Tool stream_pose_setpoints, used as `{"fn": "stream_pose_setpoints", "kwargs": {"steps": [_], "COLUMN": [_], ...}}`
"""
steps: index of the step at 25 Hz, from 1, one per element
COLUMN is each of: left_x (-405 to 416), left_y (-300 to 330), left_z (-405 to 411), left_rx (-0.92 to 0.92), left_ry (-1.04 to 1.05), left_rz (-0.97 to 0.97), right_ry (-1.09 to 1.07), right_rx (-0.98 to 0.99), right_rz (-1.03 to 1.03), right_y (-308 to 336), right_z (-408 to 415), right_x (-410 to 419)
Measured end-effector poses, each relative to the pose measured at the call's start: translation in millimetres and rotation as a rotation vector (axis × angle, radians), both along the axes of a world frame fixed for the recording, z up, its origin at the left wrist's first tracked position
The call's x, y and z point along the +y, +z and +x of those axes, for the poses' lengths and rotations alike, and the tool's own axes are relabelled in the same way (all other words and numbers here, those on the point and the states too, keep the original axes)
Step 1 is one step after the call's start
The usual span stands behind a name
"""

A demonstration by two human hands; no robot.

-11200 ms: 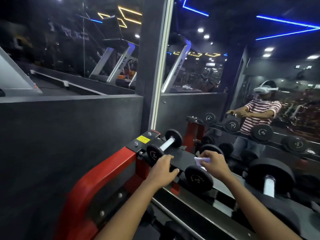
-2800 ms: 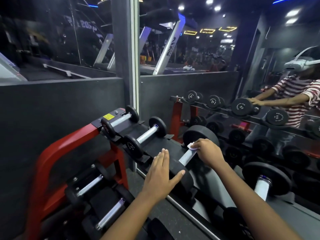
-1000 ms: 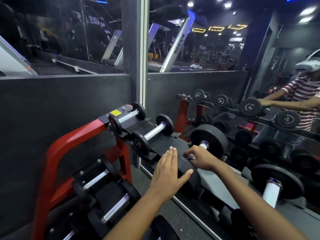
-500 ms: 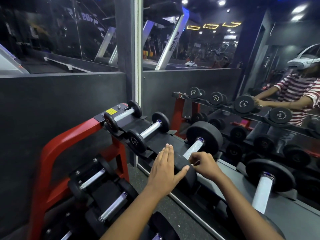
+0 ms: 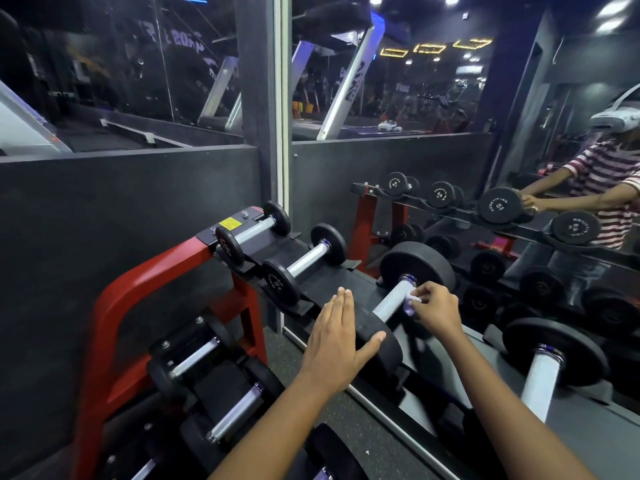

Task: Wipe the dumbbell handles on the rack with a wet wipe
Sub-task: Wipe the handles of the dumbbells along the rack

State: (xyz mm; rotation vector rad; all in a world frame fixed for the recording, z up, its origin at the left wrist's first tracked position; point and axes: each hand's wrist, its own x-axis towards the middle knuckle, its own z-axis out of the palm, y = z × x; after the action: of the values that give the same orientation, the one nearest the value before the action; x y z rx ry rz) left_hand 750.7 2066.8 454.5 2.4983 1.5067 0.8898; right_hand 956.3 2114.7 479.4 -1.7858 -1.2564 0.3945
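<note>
Since half a second ago, right hand (image 5: 437, 308) slid up the knurled steel handle (image 5: 391, 301), pinching the crumpled wipe (image 5: 410, 303) against it. Left hand (image 5: 337, 336) lies flat, fingers straight, on the round rubber head (image 5: 381, 344), top rack (image 5: 322, 271).

On the rack (image 5: 145, 289), two small dumbbells (image 5: 252, 230) lie left of the big dumbbell (image 5: 394, 303); another dumbbell (image 5: 550, 358) lies right of it, more on what seems a lower shelf.

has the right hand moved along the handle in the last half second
Yes. The right hand with the wipe slid up the handle, toward the far weight head.
</note>
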Motion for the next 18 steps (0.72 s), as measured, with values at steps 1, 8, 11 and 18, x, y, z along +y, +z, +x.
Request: {"fn": "stream_pose_setpoints", "kwargs": {"steps": [1,8,11,18], "left_x": [0.3,-0.3,-0.6,-2.2], "left_y": [-0.4,0.3,0.1,2.8], "left_z": [0.2,0.7,1.0,-0.7], "left_rx": [0.005,0.029,0.029,0.017], "left_ry": [-0.002,0.007,0.012,-0.004], "left_rz": [0.0,0.002,0.003,-0.006], "right_ry": [0.011,0.197,0.404,-0.203], "right_rx": [0.028,0.077,0.038,0.287], "right_rz": [-0.02,-0.119,-0.211,-0.048], "right_y": [-2.7,-9.2,-4.6,-7.4], "right_z": [-1.0,-20.2,-22.7,1.1], "right_x": [-0.2,-20.9,-31.7,-2.7]}}
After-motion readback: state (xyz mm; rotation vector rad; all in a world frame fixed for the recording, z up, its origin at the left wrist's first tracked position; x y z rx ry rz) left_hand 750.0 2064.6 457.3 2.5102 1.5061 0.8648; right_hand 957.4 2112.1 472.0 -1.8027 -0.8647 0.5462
